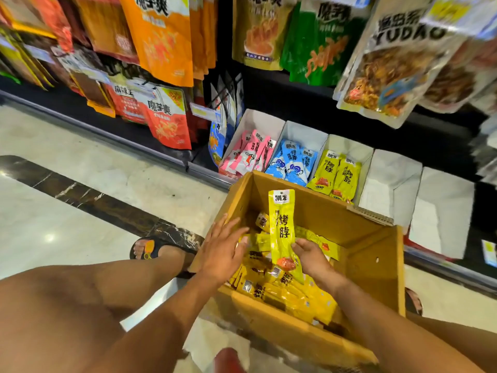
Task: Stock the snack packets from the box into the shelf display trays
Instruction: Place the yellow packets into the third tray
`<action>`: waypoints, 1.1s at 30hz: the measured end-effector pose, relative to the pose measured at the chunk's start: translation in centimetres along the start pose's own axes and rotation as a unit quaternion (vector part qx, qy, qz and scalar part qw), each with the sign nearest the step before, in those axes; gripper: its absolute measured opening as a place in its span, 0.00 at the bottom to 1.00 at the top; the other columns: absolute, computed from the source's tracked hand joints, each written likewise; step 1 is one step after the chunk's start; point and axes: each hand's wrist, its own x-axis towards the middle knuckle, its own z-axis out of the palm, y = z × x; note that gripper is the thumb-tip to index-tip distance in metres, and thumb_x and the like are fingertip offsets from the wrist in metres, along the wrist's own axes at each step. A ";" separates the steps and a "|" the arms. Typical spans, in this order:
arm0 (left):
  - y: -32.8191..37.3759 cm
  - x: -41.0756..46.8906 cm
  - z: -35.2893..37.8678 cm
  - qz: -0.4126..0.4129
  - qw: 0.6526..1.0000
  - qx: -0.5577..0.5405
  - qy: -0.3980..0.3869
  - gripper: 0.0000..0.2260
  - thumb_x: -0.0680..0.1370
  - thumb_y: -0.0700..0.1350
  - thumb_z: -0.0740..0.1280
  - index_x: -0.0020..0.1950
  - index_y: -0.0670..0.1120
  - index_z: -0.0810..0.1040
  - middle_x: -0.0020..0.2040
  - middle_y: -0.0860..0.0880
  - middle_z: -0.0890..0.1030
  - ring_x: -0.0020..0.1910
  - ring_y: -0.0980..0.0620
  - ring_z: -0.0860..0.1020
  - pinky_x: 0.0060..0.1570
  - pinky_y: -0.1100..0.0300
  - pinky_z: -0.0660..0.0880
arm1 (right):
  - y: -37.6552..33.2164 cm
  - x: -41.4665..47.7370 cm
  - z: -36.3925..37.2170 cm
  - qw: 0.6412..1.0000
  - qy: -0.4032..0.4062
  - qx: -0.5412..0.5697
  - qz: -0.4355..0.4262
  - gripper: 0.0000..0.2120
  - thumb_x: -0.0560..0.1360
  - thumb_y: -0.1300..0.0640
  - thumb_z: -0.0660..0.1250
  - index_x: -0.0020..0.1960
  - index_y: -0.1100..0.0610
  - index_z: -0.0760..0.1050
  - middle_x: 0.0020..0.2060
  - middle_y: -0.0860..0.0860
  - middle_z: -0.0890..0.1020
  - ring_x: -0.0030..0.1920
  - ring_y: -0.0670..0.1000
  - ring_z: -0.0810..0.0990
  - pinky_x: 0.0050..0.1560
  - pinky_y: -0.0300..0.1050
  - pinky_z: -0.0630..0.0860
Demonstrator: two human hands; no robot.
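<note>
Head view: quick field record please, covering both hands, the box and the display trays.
left hand: open, fingers straight, over the box's packets
right hand: grips lower end of upright yellow packet
box: open cardboard, holds loose packets, yellow
pink tray: partly filled
blue tray: partly filled
yellow tray: two packets showing
rightmost trays: two, white, no packets visible

I count five display trays point(392, 168), one cardboard box point(336, 219), two yellow packets point(326, 170) in the third tray point(348, 144), and one upright packet point(282, 224) in my right hand point(312, 255).
</note>
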 end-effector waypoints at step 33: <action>-3.1 6.2 1.0 -0.220 0.916 -0.290 0.166 0.22 0.80 0.66 0.57 0.59 0.51 0.78 0.48 0.50 0.84 0.48 0.48 0.82 0.48 0.47 0.79 | 4.9 9.7 3.5 0.956 -0.071 -0.273 -0.086 0.06 0.80 0.54 0.67 0.54 0.52 0.81 0.52 0.48 0.84 0.53 0.52 0.82 0.53 0.45 0.76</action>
